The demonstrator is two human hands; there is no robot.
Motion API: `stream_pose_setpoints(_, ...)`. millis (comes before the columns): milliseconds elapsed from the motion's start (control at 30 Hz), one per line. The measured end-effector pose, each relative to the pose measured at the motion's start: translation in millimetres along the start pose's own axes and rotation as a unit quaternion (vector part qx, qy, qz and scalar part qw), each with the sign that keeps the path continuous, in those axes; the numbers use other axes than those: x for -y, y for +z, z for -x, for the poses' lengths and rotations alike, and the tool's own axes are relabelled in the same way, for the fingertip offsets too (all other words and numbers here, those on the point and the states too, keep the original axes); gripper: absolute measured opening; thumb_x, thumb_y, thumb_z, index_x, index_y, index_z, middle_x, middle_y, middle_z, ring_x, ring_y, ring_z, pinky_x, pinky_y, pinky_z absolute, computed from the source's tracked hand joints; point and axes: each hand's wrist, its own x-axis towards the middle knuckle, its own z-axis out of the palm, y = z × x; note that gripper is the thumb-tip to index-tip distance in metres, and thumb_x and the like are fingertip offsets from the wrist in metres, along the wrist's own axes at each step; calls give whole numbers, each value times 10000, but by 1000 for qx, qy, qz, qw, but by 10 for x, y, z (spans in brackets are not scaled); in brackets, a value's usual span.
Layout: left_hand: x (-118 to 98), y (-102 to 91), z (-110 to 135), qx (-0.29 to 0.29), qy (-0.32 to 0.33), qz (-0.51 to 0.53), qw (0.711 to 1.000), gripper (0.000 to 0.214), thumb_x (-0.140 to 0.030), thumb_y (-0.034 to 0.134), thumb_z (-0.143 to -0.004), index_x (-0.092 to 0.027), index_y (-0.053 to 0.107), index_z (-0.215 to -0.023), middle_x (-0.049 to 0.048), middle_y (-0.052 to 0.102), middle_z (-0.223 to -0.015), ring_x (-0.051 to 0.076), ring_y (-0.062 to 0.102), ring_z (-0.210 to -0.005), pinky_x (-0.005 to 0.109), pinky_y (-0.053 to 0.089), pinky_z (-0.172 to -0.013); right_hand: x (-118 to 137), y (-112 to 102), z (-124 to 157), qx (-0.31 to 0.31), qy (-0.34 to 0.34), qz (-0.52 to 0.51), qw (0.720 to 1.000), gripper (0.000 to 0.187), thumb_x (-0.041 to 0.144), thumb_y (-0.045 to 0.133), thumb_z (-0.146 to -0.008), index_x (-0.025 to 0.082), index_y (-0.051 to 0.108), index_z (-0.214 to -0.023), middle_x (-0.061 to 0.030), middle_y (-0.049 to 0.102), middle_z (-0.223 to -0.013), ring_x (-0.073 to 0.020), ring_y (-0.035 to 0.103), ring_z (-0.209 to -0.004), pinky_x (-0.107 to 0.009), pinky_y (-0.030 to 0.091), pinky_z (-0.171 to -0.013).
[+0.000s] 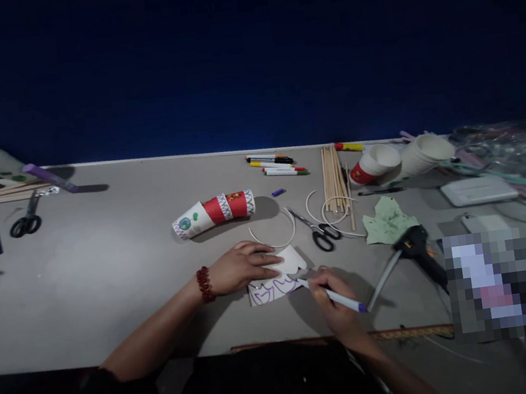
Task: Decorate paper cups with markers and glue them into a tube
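A white piece of paper (293, 259) lies before me, with curved purple outlines drawn along its near edge. My left hand (241, 268) presses flat on it, fingers stretched out. In my right hand (332, 301) is a white marker (337, 299) with a purple end, its tip on the paper by the outlines. Just beyond my left hand lies a bent chain of joined paper cups (214, 214), red and white with zigzag lines. A small purple marker cap (278, 192) sits to the right of the cups.
Scissors (318, 228) lie beside white wire rings (274, 246) and wooden sticks (333, 181). Several markers (278, 166) rest at the back. On the right are paper cups (382, 162), crumpled green paper (389, 222) and a glue gun (418, 251). More scissors (26, 218) lie at left.
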Motion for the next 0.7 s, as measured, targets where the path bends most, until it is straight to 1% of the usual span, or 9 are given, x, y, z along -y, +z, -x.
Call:
stream_pose_setpoints(67, 0, 7, 0, -5, 0, 1, 1000, 407, -226, 515, -1077, -399, 653, -1419, -6, 633, -1554, 285, 532, -1458, 493, 409, -1171, -17, 6, 22, -12, -11, -23, 1000, 200, 136, 575, -924, 252, 585, -761, 20, 596, -680, -179, 585, -649, -291, 485, -629)
stream_pose_setpoints(133, 0, 13, 2, -8, 1, 0, 1000, 407, -224, 521, -1074, -395, 656, -1418, -7, 635, -1553, 286, 533, -1458, 491, 409, -1172, -19, 11, 27, -4, -22, -37, 999, 199, 139, 572, -919, 256, 576, -758, 25, 607, -667, -180, 585, -635, -296, 490, -627)
stream_pose_setpoints(200, -1, 15, 4, -9, 2, -1, 1000, 419, -218, 524, -1071, -399, 649, -1427, -10, 634, -1554, 285, 533, -1459, 488, 411, -1174, -3, 10, 18, 17, -25, -34, 999, 200, 148, 567, -908, 260, 574, -743, 22, 627, -656, -185, 598, -624, -300, 494, -616)
stream_pose_setpoints(333, -5, 4, 2, -10, 2, 0, 1000, 429, -223, 543, -1065, -419, 645, -1434, -17, 639, -1549, 277, 533, -1460, 475, 409, -1185, 59, -8, -18, 50, -40, 5, 998, 183, 186, 559, -890, 269, 596, -732, 6, 663, -650, -211, 650, -651, -318, 522, -625)
stream_pose_setpoints(433, -8, -2, -2, -10, 3, -1, 1000, 418, -232, 546, -1068, -419, 652, -1426, -20, 642, -1545, 275, 533, -1460, 468, 408, -1187, 79, -20, -38, 96, -53, 20, 994, 181, 200, 559, -906, 269, 616, -749, 3, 679, -662, -211, 670, -661, -318, 537, -650)
stream_pose_setpoints(500, -10, -2, -3, -13, 3, -3, 1000, 399, -239, 535, -1077, -407, 662, -1416, -19, 644, -1543, 277, 538, -1455, 469, 411, -1182, 63, -18, -43, 122, -52, 34, 991, 169, 194, 573, -912, 268, 636, -775, 2, 699, -699, -209, 689, -697, -317, 545, -688)
stream_pose_setpoints(600, -11, 0, 0, -13, 5, -5, 1000, 379, -245, 526, -1085, -386, 669, -1406, -16, 639, -1548, 284, 538, -1454, 479, 413, -1176, 7, -2, -34, 142, -46, 43, 988, 147, 190, 596, -912, 270, 654, -803, 2, 711, -732, -213, 703, -748, -315, 548, -724)
stream_pose_setpoints(700, -6, 3, 2, -10, 5, 1, 1000, 392, -245, 536, -1078, -403, 661, -1414, -13, 639, -1548, 279, 537, -1457, 481, 415, -1178, -47, 14, -17, 155, -37, 36, 987, 139, 196, 614, -917, 272, 656, -808, 9, 713, -740, -211, 699, -745, -318, 547, -745)
